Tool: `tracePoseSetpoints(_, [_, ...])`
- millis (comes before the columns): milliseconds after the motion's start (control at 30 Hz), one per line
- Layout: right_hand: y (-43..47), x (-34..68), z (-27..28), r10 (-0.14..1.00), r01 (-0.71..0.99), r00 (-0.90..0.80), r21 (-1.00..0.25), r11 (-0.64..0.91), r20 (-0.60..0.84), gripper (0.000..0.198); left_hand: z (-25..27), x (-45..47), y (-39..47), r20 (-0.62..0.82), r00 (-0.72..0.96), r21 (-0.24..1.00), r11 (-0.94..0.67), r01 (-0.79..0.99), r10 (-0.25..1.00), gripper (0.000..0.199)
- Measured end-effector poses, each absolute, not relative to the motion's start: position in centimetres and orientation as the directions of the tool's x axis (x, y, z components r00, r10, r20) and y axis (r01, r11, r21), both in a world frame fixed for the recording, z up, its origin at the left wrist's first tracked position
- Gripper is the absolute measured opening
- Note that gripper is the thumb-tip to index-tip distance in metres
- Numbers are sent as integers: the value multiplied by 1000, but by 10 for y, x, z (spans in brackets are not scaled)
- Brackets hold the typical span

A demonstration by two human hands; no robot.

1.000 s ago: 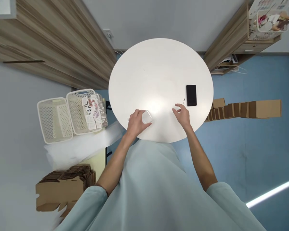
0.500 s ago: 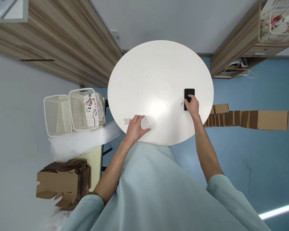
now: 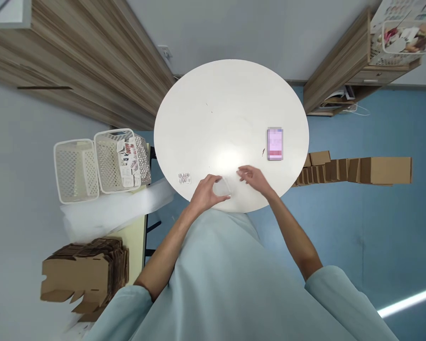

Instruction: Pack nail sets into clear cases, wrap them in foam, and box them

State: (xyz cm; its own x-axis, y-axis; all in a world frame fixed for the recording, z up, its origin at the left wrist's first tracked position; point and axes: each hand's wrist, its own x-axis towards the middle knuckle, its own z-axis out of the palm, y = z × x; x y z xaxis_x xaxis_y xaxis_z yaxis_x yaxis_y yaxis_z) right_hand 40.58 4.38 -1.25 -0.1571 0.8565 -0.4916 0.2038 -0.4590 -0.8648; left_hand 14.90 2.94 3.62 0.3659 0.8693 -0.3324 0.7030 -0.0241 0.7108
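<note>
My left hand (image 3: pixel 205 194) grips a small clear plastic box (image 3: pixel 221 188) between thumb and fingers, near the front edge of the white oval table (image 3: pixel 234 85). Just right of the box, my right hand (image 3: pixel 254 179) is over the table with its fingers apart and nothing seen in them. A phone (image 3: pixel 275 145) lies farther right with its screen lit and blurred out. Left of my left hand is a little clear sheet of small pinkish pieces (image 3: pixel 184 178), too small to make out. A small dark mark or piece (image 3: pixel 263 152) lies beside the phone.
Two white perforated baskets (image 3: pixel 96 163) stand to the left, one with printed cards. Below them are a roll of white wrap (image 3: pixel 117 208) and stacked flattened cardboard boxes (image 3: pixel 76 274). A row of cardboard boxes (image 3: pixel 390 170) stands on the right. Wooden cabinets (image 3: pixel 92 61) flank the table.
My right hand has left the phone and moved left toward the clear box. The phone's screen has gone from dark to lit. My left hand keeps hold of the box.
</note>
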Motion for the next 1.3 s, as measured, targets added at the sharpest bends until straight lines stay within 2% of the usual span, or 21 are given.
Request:
tracePoseSetpoints(100, [17, 373, 4, 741, 11, -414, -817, -577, -529, 50, 38, 148, 26, -322, 437, 734, -70, 675, 840, 65])
tracePoseSetpoints(200, [2, 356, 15, 683, -93, -479, -741, -665, -552, 55, 42, 140, 22, -319, 476, 756, -83, 649, 819, 64])
tracePoseSetpoints(367, [-8, 335, 29, 647, -177, -560, -688, -704, -517, 74, 54, 114, 17, -299, 516, 813, -69, 579, 803, 61])
tracePoseSetpoints(467, [-11, 316, 41, 642, -159, -553, -689, -707, -532, 78, 61, 92, 14, -272, 539, 846, -68, 528, 797, 60])
tracePoseSetpoints(767, [-19, 247, 74, 695, -118, -452, -735, -667, -559, 69, 80, 24, 7, -169, 577, 856, -171, 488, 799, 58])
tracePoseSetpoints(933, [-20, 223, 85, 740, -135, -416, -769, -625, -528, 72, 91, -2, 9, -129, 617, 848, -237, 475, 777, 68])
tracePoseSetpoints(1000, [-19, 216, 91, 778, -139, -383, -801, -582, -498, 75, 94, -12, 13, -130, 632, 864, -225, 450, 764, 85])
tracePoseSetpoints(1033, [-19, 212, 95, 802, -131, -364, -827, -547, -473, 78, 95, -17, 15, -151, 625, 884, -179, 432, 766, 97])
tracePoseSetpoints(1100, [-19, 205, 103, 854, -81, -325, -888, -453, -406, 82, 96, -27, 22, -242, 578, 933, 23, 360, 779, 110])
tracePoseSetpoints(1200, [-17, 196, 114, 913, 55, -276, -953, -297, -300, 87, 92, -40, 32, -447, 552, 883, 445, 148, 704, 93])
tracePoseSetpoints(1300, [-13, 190, 118, 937, 177, -264, -967, -186, -229, 84, 87, -44, 39, -561, 611, 717, 697, 21, 559, 79])
